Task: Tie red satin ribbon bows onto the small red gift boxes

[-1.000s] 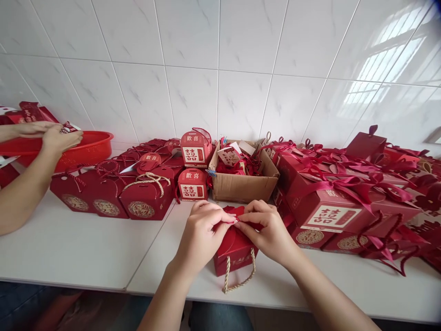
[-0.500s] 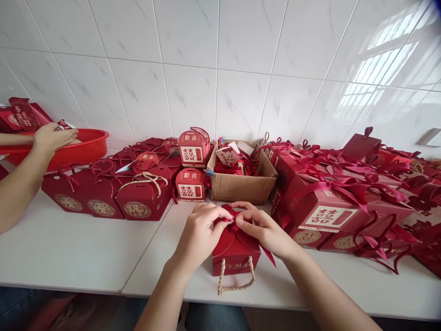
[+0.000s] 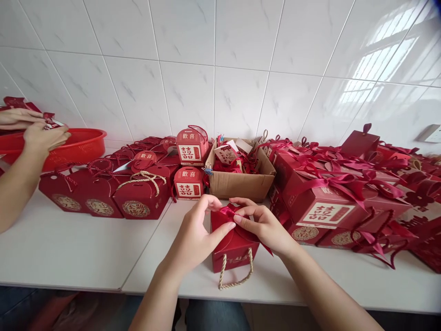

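Observation:
A red gift box (image 3: pixel 234 255) with a beige rope handle (image 3: pixel 236 285) hanging down its front stands on the white table before me. On its top is a red satin ribbon (image 3: pixel 228 211) with a loop, gathered at the middle. My right hand (image 3: pixel 263 226) pinches the ribbon at its knot, thumb against forefinger. My left hand (image 3: pixel 198 230) is at the box's left side with thumb and forefinger spread apart, the thumb tip touching near the knot. A ribbon tail (image 3: pixel 267 249) hangs over the right edge of the box.
Behind the box stands a cardboard carton (image 3: pixel 241 185) of tags and ribbons. Ribboned red boxes (image 3: pixel 327 214) are stacked on the right, rope-handled boxes (image 3: pixel 136 202) on the left. At far left, another person's hands (image 3: pixel 44 135) hold a small packet over a red basin (image 3: pixel 86 145).
My left hand has loosened its pinch and spread its thumb and forefinger, exposing a ribbon loop. My right hand stays at the knot. The other person's second hand has come into view.

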The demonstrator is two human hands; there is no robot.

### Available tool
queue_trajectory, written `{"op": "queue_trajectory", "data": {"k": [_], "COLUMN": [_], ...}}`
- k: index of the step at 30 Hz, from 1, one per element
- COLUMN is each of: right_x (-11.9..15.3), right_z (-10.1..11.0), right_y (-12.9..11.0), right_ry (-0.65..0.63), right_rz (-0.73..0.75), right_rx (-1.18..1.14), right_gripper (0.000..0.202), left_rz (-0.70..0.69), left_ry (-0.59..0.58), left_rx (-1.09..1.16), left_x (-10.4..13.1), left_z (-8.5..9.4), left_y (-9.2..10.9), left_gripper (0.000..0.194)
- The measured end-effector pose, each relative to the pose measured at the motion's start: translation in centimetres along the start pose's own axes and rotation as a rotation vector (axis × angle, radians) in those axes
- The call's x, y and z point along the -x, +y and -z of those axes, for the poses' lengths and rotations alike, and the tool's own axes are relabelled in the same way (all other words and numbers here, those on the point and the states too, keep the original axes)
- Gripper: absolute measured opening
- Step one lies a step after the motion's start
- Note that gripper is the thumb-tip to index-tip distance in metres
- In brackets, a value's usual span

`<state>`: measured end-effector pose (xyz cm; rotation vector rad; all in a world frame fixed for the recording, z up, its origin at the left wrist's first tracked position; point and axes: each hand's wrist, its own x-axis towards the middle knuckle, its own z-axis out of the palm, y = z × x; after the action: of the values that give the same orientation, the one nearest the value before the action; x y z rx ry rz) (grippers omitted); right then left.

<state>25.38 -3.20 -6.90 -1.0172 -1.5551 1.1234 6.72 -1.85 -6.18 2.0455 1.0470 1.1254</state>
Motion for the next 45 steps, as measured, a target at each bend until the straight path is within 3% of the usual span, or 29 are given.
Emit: {"op": "queue_trajectory", "data": {"k": [7,12,20,23,30,33,37,41,45], "right_x": [0.1,0.0,0.4,0.9,1.6,1.0,-0.7,-1.8,-1.5], "right_z": [0.0,0.0,0.7,1.1,2.8,3.0,2.4,2.0,2.3], "right_y": [-0.1,-0.1,-0.8,-1.5,-3.2,-3.7,-3.5,-2.6,-2.0], "right_ry": [0.007,0.015,-0.024,-0.033,-0.028,-0.019,-0.12,-0.308,-0.3], "right_rz": [-0.044,-0.023,0.093,0.15,-0.029,0.011,0.034,0.097,0.223], "right_rx": [-0.103,-0.035,0.281,0.375,0.27,0.37,0.421,0.222,0.173], "right_gripper": [0.018,0.02,0.022,0.018,0.04,0.041,0.039,0.019,0.013], "left_rz": [-0.087,-0.137,-0.014,-0.025,-0.065,-0.075,-0.099,-0.127,-0.156], "left_ry": [0.055,0.102,-0.025,-0.039,-0.062,-0.084,-0.11,-0.107,-0.085], "left_rx": [-0.157,-0.131,-0.154,-0.191,-0.166,-0.126,-0.11,-0.114,-0.134], "left_x": [-0.1,-0.2,0.1,0.4,0.5,0.5,0.4,0.4,0.3], "left_z": [-0.6,-0.5,0.5,0.6,0.4,0.2,0.1,0.3,0.6], "left_y": [-0.1,-0.5,0.0,0.4,1.2,1.2,1.1,1.0,1.2], "left_gripper": [0.003,0.006,0.012,0.013,0.013,0.011,0.013,0.013,0.013]}}
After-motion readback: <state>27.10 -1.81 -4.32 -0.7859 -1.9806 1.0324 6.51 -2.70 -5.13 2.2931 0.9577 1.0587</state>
